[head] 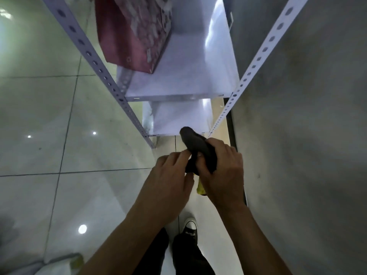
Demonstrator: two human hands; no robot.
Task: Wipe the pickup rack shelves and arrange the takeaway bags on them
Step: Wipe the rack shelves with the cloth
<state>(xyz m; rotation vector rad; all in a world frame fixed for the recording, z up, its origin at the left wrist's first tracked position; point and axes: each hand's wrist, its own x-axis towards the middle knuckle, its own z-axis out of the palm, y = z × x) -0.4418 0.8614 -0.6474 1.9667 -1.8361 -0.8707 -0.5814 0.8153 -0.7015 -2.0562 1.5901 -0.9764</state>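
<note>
Looking down: I see both hands out in front of me, over the floor, just before the rack.
Right hand: my right hand (222,171) is curled tight round a dark cloth (198,149). The fingers wrap over it from the right side.
Left hand: my left hand (168,179) meets the cloth from the left. Its fingertips pinch the low edge of the cloth, next to my right thumb.
Cloth: it is bunched up between the two hands. One rounded end sticks up past my fingers, toward the bottom shelf. It is not touching any shelf.
Yellow bit: a small yellow thing (200,188) peeks out under my hands. I cannot tell what it is.
Rack: the white rack has grey posts with holes. One post (95,62) runs down the left and one post (256,64) runs down the right.
Upper shelf: this shelf (184,80) is white and shiny.
Bag: a dark red paper bag (131,34) with a pale pattern stands on the left part of the upper shelf, close to the left post. The picture is blurry there.
Lower shelf: this shelf (178,118) sits under the upper one, near my hands.
Floor: the floor (39,116) has big shiny pale tiles with light spots on them.
Wall: a grey wall (307,116) is on the right, beside the rack.
Foot: I see a black shoe with a white toe (190,227) and dark trousers below my arms.
</note>
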